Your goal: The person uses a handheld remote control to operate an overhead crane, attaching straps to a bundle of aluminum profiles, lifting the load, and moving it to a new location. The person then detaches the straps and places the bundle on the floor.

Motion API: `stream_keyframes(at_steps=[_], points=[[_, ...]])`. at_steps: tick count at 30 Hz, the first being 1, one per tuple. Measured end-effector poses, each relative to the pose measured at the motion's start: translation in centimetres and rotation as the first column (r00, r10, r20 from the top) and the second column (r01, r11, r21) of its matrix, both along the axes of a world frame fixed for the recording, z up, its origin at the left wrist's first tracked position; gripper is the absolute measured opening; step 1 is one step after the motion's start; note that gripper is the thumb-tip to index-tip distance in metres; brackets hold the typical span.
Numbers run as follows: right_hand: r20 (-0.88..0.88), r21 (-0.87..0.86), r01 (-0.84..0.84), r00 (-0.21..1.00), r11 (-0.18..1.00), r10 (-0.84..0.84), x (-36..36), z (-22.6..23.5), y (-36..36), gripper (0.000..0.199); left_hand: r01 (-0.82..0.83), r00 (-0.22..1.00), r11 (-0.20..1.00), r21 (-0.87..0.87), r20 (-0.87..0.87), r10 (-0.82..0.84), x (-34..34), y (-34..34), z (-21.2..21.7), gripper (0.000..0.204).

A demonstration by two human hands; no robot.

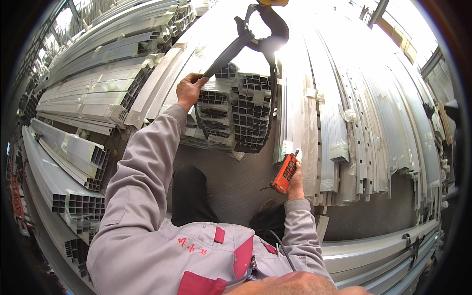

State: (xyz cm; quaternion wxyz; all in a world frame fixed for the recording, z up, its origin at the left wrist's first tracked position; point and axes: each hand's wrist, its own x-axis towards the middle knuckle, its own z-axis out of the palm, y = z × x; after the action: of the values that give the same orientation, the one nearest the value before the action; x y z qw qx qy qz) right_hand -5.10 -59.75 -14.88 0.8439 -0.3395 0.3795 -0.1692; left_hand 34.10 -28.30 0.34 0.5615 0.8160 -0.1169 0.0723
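My left hand point(189, 91) is closed around a dark lifting sling point(227, 55), stretched out ahead of me. From there the sling slants up to a large dark crane hook point(276, 32). Its other side runs down around a stack of square metal tubes point(251, 110), whose open ends face me. In my right hand point(296, 185), held lower and to the right, is an orange crane remote control point(285, 173) with dark buttons on its face. Part of the right hand's fingers is hidden behind the remote.
Wrapped bundles of metal profiles point(93, 93) are piled on the left, with more tube bundles point(78, 196) nearer me. Long profiles point(334, 128) lie side by side on the right. Further profiles point(383, 255) lie at the lower right. Grey floor point(231, 189) shows around my legs.
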Motion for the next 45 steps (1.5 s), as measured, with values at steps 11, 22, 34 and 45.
stream_keyframes(at_steps=[11,22,34,45], points=[[-0.131,-0.047,-0.056,0.99,0.997,0.049,-5.2,-5.4,2.1,0.038,0.065,0.981,0.971,-0.232,0.192,-0.02,-4.1,-1.6,-3.5,0.061],[-0.115,-0.044,-0.207,0.973,0.977,0.201,-7.0,-10.8,5.5,0.04,0.158,0.979,0.949,-0.272,0.172,-0.114,-6.2,0.7,-1.7,0.067],[-0.152,-0.093,-0.232,0.964,0.968,0.216,-8.2,-11.1,6.7,0.038,-0.226,0.812,0.961,0.158,0.575,0.097,-3.9,5.7,-7.2,0.057],[-0.046,-0.069,-0.295,0.955,0.953,0.292,-9.4,-12.2,3.7,0.041,0.03,0.984,0.912,0.409,-0.172,0.045,1.6,9.4,-10.2,0.107]])
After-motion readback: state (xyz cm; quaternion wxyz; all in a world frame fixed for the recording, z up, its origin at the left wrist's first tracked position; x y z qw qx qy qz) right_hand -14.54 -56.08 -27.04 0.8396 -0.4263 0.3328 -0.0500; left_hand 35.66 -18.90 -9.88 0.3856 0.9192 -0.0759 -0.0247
